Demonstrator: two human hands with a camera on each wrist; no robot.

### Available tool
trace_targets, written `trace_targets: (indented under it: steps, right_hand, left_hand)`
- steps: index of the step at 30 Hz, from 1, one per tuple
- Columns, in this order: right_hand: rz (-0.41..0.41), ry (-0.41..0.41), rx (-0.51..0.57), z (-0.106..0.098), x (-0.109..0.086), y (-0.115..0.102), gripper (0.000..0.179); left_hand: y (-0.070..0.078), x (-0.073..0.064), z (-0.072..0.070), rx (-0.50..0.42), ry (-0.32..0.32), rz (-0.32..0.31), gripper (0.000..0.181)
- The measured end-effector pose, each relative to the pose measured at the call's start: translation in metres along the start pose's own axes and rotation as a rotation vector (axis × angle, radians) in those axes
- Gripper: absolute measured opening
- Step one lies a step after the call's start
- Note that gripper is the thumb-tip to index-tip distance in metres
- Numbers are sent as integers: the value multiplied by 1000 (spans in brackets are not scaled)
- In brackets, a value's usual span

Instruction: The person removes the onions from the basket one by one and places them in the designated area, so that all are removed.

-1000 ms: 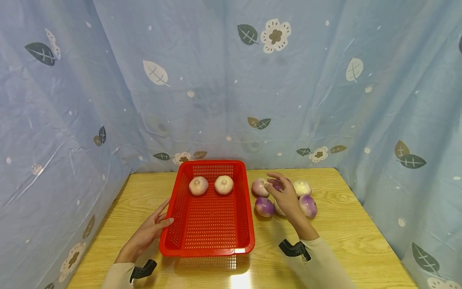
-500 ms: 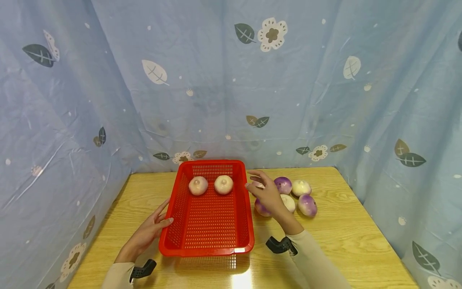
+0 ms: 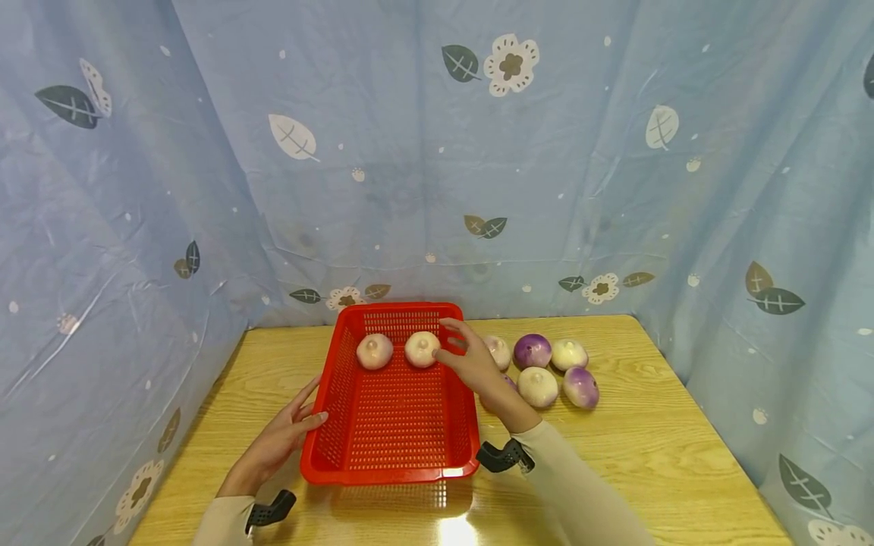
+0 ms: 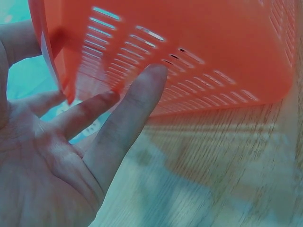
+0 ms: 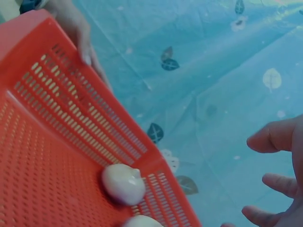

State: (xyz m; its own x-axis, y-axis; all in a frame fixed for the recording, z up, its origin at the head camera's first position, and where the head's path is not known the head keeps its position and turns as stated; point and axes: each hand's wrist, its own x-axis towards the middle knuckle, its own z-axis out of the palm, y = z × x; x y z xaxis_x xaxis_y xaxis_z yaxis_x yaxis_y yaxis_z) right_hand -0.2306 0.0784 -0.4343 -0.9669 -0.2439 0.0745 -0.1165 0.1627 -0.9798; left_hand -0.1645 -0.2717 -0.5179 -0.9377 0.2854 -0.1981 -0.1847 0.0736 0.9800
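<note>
The red plastic basket (image 3: 403,425) with slotted walls stands on the table. Two pale onions lie at its far end, the left onion (image 3: 375,352) and the right onion (image 3: 421,349). My left hand (image 3: 276,438) holds the basket's left side, thumb over the rim and fingers along the outer slotted wall, as the left wrist view shows. Over the right rim hovers my right hand (image 3: 476,369), fingers spread and slightly bent, nothing in it. Its fingertips overlap the right onion in the head view; in the right wrist view the fingers (image 5: 279,184) stand apart from the onions.
Right of the basket several onions lie grouped on the wooden table (image 3: 655,440): a purple onion (image 3: 532,351), a white onion (image 3: 537,387) and others. My right forearm partly hides one purple onion. A blue patterned curtain (image 3: 410,189) hangs behind and at both sides.
My right hand has moved left, empty, from above the grouped onions to over the basket's right rim, uncovering several of them. The left hand and basket have stayed in place.
</note>
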Motion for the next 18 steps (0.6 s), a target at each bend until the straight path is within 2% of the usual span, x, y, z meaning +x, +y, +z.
trace_targets:
  steps: [5, 10, 18]
  right_hand:
    - [46, -9, -5, 12, 13, 0, 58]
    - [91, 26, -80, 25, 25, 4, 56]
    - [171, 68, -103, 42, 42, 11, 69]
  left_hand:
    - [1, -1, 0, -10, 2, -6, 78]
    - [1, -2, 0, 5, -16, 7, 77]
    - [2, -2, 0, -3, 2, -11, 77]
